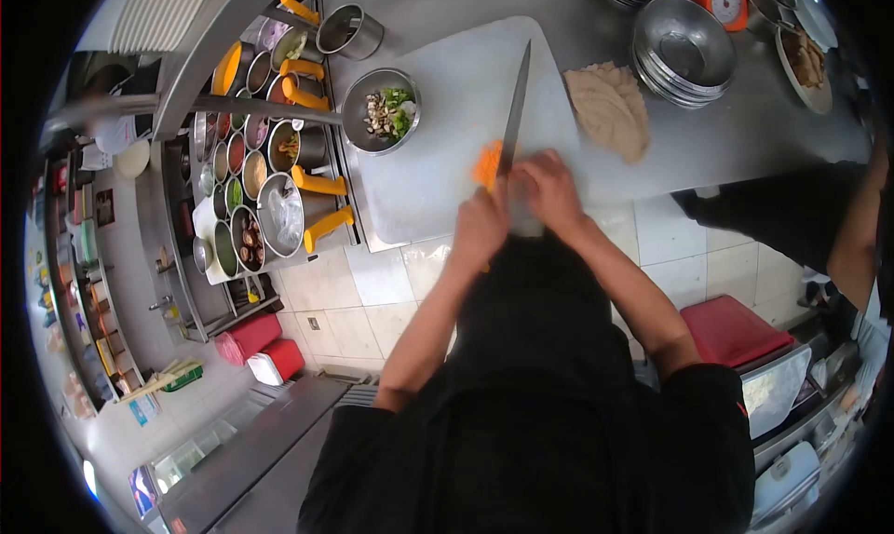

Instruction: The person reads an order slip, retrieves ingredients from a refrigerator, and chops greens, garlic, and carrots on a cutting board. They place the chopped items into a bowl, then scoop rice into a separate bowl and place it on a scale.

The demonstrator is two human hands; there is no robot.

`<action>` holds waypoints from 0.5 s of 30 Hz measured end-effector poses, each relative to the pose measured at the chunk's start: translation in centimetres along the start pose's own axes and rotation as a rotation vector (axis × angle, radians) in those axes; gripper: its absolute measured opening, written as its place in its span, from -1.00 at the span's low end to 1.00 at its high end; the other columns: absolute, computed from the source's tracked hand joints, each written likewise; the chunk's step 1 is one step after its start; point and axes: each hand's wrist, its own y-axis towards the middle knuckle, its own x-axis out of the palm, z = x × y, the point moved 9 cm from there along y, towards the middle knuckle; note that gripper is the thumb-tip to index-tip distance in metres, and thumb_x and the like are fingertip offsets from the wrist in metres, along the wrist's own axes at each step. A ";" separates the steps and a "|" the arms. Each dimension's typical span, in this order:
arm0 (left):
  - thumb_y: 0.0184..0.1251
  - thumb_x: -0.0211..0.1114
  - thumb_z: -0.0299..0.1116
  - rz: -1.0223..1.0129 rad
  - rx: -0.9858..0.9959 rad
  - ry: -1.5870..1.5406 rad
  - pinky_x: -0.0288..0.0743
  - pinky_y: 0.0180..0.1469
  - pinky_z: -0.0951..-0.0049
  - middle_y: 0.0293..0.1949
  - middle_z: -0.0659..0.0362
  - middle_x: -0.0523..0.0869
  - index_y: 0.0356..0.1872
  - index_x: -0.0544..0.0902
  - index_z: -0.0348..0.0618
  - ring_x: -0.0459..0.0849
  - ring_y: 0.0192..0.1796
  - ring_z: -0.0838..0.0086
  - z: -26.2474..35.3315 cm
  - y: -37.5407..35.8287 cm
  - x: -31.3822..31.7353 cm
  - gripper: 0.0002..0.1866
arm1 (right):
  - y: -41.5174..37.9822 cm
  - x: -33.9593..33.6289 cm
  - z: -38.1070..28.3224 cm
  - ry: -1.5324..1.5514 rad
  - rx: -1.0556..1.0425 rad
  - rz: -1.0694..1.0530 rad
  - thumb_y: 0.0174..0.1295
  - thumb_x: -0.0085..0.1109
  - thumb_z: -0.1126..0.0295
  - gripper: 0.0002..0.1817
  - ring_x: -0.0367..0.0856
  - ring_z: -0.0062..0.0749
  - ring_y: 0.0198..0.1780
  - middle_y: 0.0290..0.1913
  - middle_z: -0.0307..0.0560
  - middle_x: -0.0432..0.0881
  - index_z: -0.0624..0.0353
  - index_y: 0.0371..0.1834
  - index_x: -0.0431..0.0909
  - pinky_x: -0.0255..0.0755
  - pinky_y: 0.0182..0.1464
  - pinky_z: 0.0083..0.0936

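A long kitchen knife (518,110) points away from me over the white cutting board (438,199). My left hand (481,223) is closed round its handle, whose orange end shows below the fist. Finely chopped orange food, maybe carrot (486,164), lies left of the blade near its heel. My right hand (551,191) is close beside the blade on the right, fingers curled in and partly blurred; whatever they hold is hidden. On the board's left side stands a steel bowl (352,124) with chopped green and pale pieces inside.
A crumpled tan cloth (610,110) lies right of the board, near stacked steel bowls (684,54) and an orange scale (719,1). Several ingredient containers (250,239) line the left, with yellow handles (321,182) jutting out. A person's arm (857,222) is at far right.
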 end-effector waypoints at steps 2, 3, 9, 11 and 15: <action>0.53 -0.03 -0.08 -0.040 0.008 0.042 0.51 -0.29 -0.04 -0.43 -0.26 0.65 -0.19 0.56 -0.38 0.64 -0.37 -0.19 1.2 0.7 -2.1 -0.54 | 0.1 -0.3 -0.5 -0.063 -0.019 0.034 0.01 0.30 0.57 -0.70 0.53 -0.10 -0.07 -0.20 -0.05 0.64 0.20 -0.14 0.55 0.46 0.00 -0.26; 0.53 -0.04 0.00 -0.032 0.054 0.001 0.49 -0.40 0.04 -0.54 -0.22 0.63 -0.33 0.57 -0.41 0.64 -0.50 -0.08 1.0 0.7 -2.8 -0.44 | -0.4 -0.4 -0.9 -0.093 -0.020 0.048 0.01 0.34 0.52 -0.66 0.52 -0.09 -0.04 -0.17 -0.04 0.63 0.19 -0.10 0.54 0.44 0.02 -0.24; 0.54 -0.07 0.10 -0.051 0.175 -0.018 0.43 -0.63 0.30 -0.70 -0.09 0.56 -0.48 0.56 -0.45 0.57 -0.72 0.23 0.8 0.8 -4.0 -0.32 | -1.4 0.3 -3.1 -0.290 0.135 0.089 -0.20 0.53 0.23 -0.29 0.38 -0.05 0.16 0.03 0.00 0.49 0.17 0.08 0.42 0.29 0.14 -0.17; 0.55 -0.06 0.08 -0.027 0.225 0.001 0.44 -0.62 0.28 -0.69 -0.12 0.57 -0.46 0.57 -0.45 0.58 -0.71 0.20 0.8 0.6 -3.8 -0.33 | -1.8 0.8 -2.6 -0.307 0.136 0.087 -0.19 0.51 0.25 -0.32 0.38 -0.06 0.15 0.04 -0.01 0.50 0.18 0.06 0.44 0.30 0.13 -0.18; 0.55 -0.04 0.03 -0.017 0.121 0.050 0.49 -0.48 0.12 -0.61 -0.24 0.60 -0.44 0.57 -0.47 0.65 -0.55 -0.05 1.4 0.0 -4.2 -0.36 | -1.8 0.5 -0.5 -0.276 0.071 0.047 -0.15 0.47 0.30 -0.38 0.40 -0.09 0.11 0.02 -0.02 0.50 0.20 0.04 0.48 0.32 0.11 -0.18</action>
